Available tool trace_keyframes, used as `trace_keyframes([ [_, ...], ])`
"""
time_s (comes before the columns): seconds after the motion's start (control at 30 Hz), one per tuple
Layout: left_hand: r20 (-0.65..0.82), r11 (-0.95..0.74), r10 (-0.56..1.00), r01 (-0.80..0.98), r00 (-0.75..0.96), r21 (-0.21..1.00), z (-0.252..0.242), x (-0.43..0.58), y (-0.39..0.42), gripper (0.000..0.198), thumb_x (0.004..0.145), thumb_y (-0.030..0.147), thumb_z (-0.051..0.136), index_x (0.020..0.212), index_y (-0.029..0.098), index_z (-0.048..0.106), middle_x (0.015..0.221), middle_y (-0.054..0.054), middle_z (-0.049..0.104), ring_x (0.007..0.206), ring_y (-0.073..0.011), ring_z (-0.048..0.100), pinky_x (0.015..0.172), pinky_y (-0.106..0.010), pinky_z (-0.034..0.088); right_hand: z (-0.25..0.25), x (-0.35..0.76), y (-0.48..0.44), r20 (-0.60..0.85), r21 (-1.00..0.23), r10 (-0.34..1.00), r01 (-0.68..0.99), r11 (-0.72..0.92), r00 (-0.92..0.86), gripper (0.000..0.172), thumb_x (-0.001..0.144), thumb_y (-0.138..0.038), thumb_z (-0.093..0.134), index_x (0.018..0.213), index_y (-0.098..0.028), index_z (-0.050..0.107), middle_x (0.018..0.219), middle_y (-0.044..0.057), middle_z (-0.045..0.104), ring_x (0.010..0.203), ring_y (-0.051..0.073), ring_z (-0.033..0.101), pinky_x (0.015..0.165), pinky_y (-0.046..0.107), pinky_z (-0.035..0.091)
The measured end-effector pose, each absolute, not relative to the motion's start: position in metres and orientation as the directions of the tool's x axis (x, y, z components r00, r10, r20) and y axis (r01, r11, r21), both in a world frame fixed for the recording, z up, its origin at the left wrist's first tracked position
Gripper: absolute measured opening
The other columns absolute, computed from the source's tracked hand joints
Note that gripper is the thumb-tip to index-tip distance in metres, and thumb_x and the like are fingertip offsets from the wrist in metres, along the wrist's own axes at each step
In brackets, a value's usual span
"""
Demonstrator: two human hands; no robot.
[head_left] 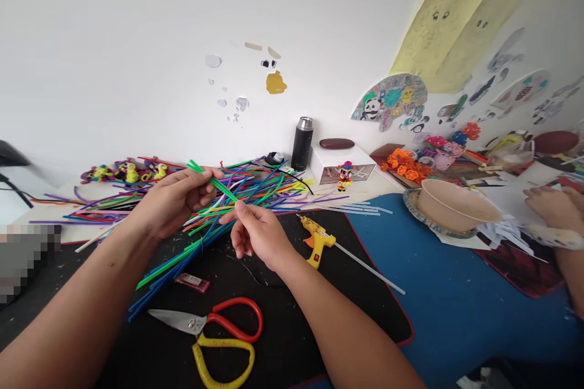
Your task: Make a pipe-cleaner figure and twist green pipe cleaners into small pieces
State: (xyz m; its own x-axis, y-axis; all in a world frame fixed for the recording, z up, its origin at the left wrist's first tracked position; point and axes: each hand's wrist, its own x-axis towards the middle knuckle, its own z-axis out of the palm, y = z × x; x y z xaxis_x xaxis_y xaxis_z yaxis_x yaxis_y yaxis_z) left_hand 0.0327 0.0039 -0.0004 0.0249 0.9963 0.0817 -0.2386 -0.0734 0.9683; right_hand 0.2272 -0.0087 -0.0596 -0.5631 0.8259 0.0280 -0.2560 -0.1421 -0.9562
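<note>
Between my two hands stretch green pipe cleaners (223, 188), held above the table. My left hand (180, 197) pinches them near their upper left end, and the tips stick out past the fingers. The other end is pinched between thumb and finger of my right hand (258, 231). Below and behind both hands lies a big loose pile of coloured pipe cleaners (269, 191). A bundle of blue and green pipe cleaners (177, 264) points toward me under my wrists. Scissors (201, 323) with one red and one yellow handle lie open on the black mat (283, 340).
A yellow glue gun (317, 240) with a glue stick lies right of my hand. Behind stand a black thermos (302, 146), a white box (342, 164) and a small figure (344, 176). Rightward are a bowl (456, 203) and another person's hand (554, 206). A red lighter-like item (194, 282) lies near the scissors.
</note>
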Motion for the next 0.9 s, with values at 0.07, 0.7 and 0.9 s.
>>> trace_keyframes([
  [0.07, 0.084, -0.073, 0.996, -0.244, 0.032, 0.967, -0.0005, 0.0325, 0.0036, 0.027, 0.077, 0.033, 0.088, 0.091, 0.011, 0.081, 0.060, -0.001, 0.058, 0.050, -0.0096, 0.048, 0.045, -0.018, 0.039, -0.0598, 0.2273, -0.0079, 0.030, -0.950, 0.832, -0.275, -0.149, -0.553, 0.064, 0.096, -0.076, 0.056, 0.099, -0.015, 0.077, 0.054, -0.005, 0.058, 0.039, 0.009, 0.053, 0.039, 0.021, 0.028],
  [0.7, 0.036, -0.042, 0.997, -0.098, -0.067, 0.994, -0.0052, 0.0299, 0.0054, 0.043, 0.060, 0.031, 0.099, 0.097, 0.015, 0.086, 0.075, -0.005, 0.075, 0.063, -0.0117, 0.064, 0.057, -0.017, 0.053, -0.0606, 0.2266, -0.0074, 0.042, -0.935, 0.856, -0.323, -0.148, -0.515, 0.060, 0.094, -0.074, 0.063, 0.099, -0.016, 0.076, 0.053, -0.006, 0.057, 0.038, 0.009, 0.053, 0.038, 0.021, 0.028],
  [0.9, 0.023, -0.022, 1.000, -0.140, 0.008, 0.990, -0.0009, 0.0333, 0.0006, 0.046, 0.057, 0.031, 0.104, 0.096, 0.016, 0.086, 0.079, -0.004, 0.078, 0.065, -0.0124, 0.064, 0.058, -0.018, 0.056, -0.0587, 0.2266, -0.0085, 0.041, -0.944, 0.871, -0.305, -0.127, -0.489, 0.060, 0.097, -0.073, 0.058, 0.093, -0.016, 0.075, 0.052, -0.006, 0.055, 0.038, 0.009, 0.051, 0.040, 0.022, 0.030],
])
